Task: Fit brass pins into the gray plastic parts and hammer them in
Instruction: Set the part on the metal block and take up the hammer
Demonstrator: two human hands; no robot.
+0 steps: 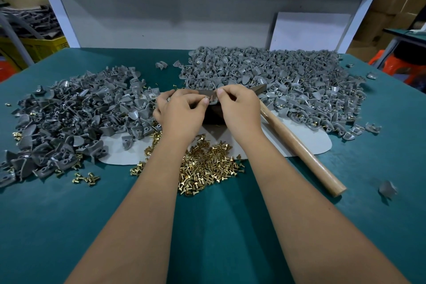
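1. At the left of the green worktop [69, 226] lies a loose heap of gray plastic parts [69, 113], within easy reach of the left hand; it looks like the supply still waiting for pins.
2. Near the person, at centre, a pile of brass pins [207, 166] spills off the near edge of a pale mat [320, 143], placed so either hand can pick one up quickly.
3. The left hand [182, 113] hovers over the middle of the mat, its fingers [202, 102] curled, thumb and forefinger pinched on something small, probably a pin, though it is too small to be sure.
4. The right hand [239, 108] meets it, fingers pinched on a gray part [213, 100], seemingly steadying it over a dark block [213, 115] so the pin can be fitted before hammering.
5. A wooden-handled hammer [299, 147] lies on the mat just right of the right hand, handle toward the person, ready to be grabbed.
6. Far right, a larger heap of gray parts [288, 80] shows brass heads here and there, likely the finished lot.
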